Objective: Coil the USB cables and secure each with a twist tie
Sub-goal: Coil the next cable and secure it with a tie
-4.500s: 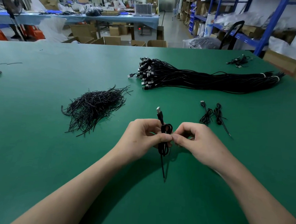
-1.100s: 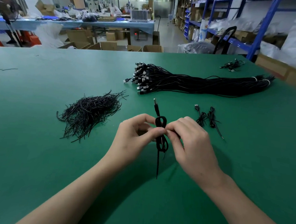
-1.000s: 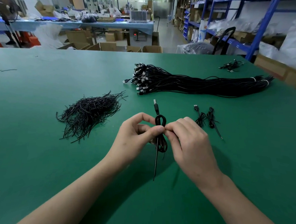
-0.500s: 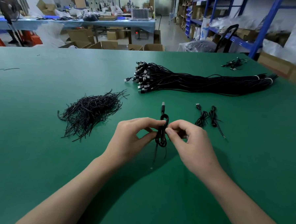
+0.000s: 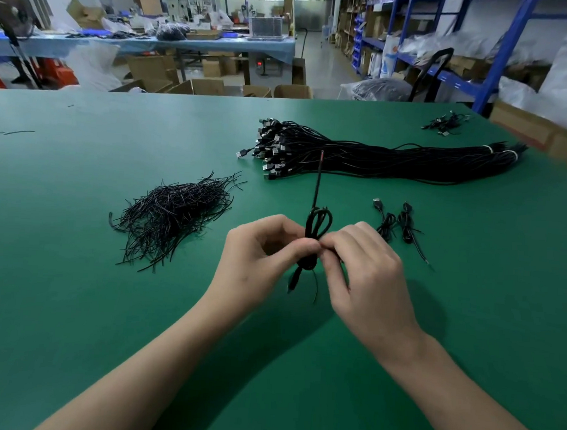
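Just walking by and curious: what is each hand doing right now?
Left hand: pinches the coiled cable.
Right hand: pinches the same cable at its middle.

On the worktop (image 5: 74,302), the twist-tie pile (image 5: 173,215) lies left of centre, the cable bundle (image 5: 393,161) upper right, two coiled cables (image 5: 386,223) below it. At centre, left hand (image 5: 260,256) and right hand (image 5: 368,272) pinch the held cable (image 5: 318,221) between them.

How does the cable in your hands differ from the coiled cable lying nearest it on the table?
The held cable stands upright, pinched between left hand and right hand; the nearest coiled cable lies flat, untouched. The held cable's plug hangs toward the person; the lying one's plug points away. Both are black coils.
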{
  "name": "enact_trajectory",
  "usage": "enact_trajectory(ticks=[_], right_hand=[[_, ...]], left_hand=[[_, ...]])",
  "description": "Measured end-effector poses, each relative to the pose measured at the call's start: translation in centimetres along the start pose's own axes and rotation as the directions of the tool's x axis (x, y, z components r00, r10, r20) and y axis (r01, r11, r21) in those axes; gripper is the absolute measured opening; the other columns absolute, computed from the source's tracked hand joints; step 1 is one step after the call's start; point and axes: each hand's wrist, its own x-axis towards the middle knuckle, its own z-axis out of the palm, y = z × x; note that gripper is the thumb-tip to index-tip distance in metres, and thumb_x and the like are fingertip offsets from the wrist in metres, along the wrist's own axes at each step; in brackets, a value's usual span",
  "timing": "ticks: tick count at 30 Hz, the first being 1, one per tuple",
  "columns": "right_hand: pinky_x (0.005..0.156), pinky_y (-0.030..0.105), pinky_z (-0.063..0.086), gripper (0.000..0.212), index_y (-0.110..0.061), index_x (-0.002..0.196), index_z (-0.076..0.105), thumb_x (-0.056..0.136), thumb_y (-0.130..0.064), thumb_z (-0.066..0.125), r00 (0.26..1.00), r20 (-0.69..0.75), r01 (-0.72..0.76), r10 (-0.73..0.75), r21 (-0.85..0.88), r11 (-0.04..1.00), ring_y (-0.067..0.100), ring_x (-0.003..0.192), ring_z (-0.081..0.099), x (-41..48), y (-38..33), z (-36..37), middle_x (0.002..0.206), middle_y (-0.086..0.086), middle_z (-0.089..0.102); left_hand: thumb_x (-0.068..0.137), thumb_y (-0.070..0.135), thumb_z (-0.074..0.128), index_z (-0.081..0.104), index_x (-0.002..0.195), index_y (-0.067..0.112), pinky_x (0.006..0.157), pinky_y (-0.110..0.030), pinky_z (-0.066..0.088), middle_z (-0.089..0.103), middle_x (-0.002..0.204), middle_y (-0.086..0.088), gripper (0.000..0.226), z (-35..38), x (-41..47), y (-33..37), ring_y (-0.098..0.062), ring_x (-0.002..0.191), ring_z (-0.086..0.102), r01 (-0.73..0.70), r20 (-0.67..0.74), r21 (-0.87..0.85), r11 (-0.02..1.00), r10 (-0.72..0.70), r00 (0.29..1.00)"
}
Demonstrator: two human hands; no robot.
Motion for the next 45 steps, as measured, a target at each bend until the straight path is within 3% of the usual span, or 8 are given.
enact_trajectory(ticks=[6, 16, 19, 23, 27, 31, 36, 45], right_hand=[[0.070, 0.034, 0.044, 0.014, -0.004, 0.088, 0.065, 0.100, -0.008, 0.058, 0.999, 0.042, 0.033, -0.033, -0.022, 0.999, 0.023, 0.076, 0.049, 0.1, 0.1, 0.1, 0.081, 0.003, 0.058], [0.064, 0.016, 0.042, 0.016, -0.021, 0.083, 0.067, 0.096, -0.011, 0.064, 0.893, 0.245, -0.444, 0.376, 0.354, 0.823, 0.006, 0.072, 0.058, 0.2, 1.2, 0.1, 0.073, -0.012, 0.064], [0.068, 0.033, 0.047, 0.016, -0.015, 0.085, 0.068, 0.099, -0.010, 0.061, 0.807, 0.433, -0.586, 0.401, 0.506, 0.633, 0.010, 0.067, 0.056, 0.1, 1.6, 0.4, 0.070, -0.007, 0.061], [0.067, 0.022, 0.046, 0.014, -0.004, 0.090, 0.068, 0.100, -0.005, 0.058, 0.733, 0.578, -0.680, 0.358, 0.632, 0.372, 0.009, 0.067, 0.053, -0.1, 1.2, 0.7, 0.069, -0.004, 0.059], [0.069, 0.038, 0.048, 0.014, -0.018, 0.088, 0.069, 0.099, -0.014, 0.062, 0.800, 0.473, -0.597, 0.369, 0.570, 0.564, 0.009, 0.069, 0.053, -0.1, 0.8, 0.6, 0.071, -0.010, 0.060], [0.071, 0.033, 0.049, 0.010, -0.016, 0.089, 0.070, 0.095, -0.009, 0.067, 0.945, 0.229, -0.308, 0.233, 0.392, 0.867, 0.010, 0.077, 0.060, 0.1, 0.1, 0.3, 0.080, -0.011, 0.065], [0.070, 0.033, 0.045, 0.008, -0.006, 0.088, 0.066, 0.095, -0.003, 0.065, 0.992, 0.070, -0.114, 0.102, 0.199, 0.973, 0.019, 0.077, 0.053, 0.0, 0.4, 0.2, 0.081, -0.002, 0.061], [0.064, 0.040, 0.045, 0.021, -0.004, 0.083, 0.064, 0.102, -0.006, 0.055, 0.994, 0.052, 0.106, -0.100, -0.143, 0.984, 0.026, 0.071, 0.045, -0.1, 0.7, 0.7, 0.076, 0.006, 0.053]], left_hand=[[0.085, 0.036, 0.076, 0.060, 0.105, 0.026, 0.071, -0.053, 0.061, 0.067, 0.069, -0.022, 0.027, -0.4, 0.1, -0.3, -0.028, 0.059, 0.070, 0.116, 0.064, -0.198, 0.973, -0.105, 0.992], [0.096, 0.002, 0.066, 0.076, 0.114, 0.021, 0.085, -0.015, 0.053, 0.075, 0.102, 0.019, 0.028, -2.2, 0.6, -1.5, 0.000, 0.093, 0.072, -0.322, 0.256, 0.318, 0.892, 0.247, 0.935], [0.093, 0.007, 0.072, 0.075, 0.119, 0.022, 0.086, -0.020, 0.051, 0.072, 0.108, 0.010, 0.030, -2.9, 0.9, -1.5, -0.003, 0.097, 0.067, -0.463, 0.296, 0.396, 0.793, 0.367, 0.882], [0.096, 0.015, 0.069, 0.079, 0.113, 0.025, 0.086, -0.023, 0.045, 0.067, 0.116, 0.000, 0.022, -3.5, 1.5, -1.7, -0.012, 0.105, 0.056, -0.613, 0.303, 0.533, 0.584, 0.544, 0.782], [0.099, 0.018, 0.066, 0.080, 0.107, 0.015, 0.093, -0.033, 0.054, 0.073, 0.115, 0.001, 0.016, -3.1, 1.2, -1.4, -0.016, 0.113, 0.067, -0.628, 0.291, 0.499, 0.597, 0.566, 0.771], [0.090, 0.030, 0.075, 0.081, 0.090, 0.016, 0.071, -0.027, 0.056, 0.076, 0.088, 0.011, 0.015, -2.9, 0.9, -0.9, -0.005, 0.079, 0.071, -0.470, 0.167, 0.426, 0.773, 0.444, 0.881], [0.078, 0.041, 0.081, 0.077, 0.080, 0.033, 0.071, -0.029, 0.059, 0.076, 0.075, 0.009, 0.009, -1.4, 0.3, 0.0, -0.009, 0.069, 0.072, -0.054, 0.067, 0.141, 0.989, 0.045, 0.997], [0.077, 0.030, 0.076, 0.062, 0.116, 0.004, 0.053, -0.023, 0.051, 0.066, 0.066, -0.004, 0.049, -0.1, 0.3, 0.0, -0.011, 0.049, 0.057, 0.476, 0.210, -0.380, 0.793, -0.427, 0.879]])
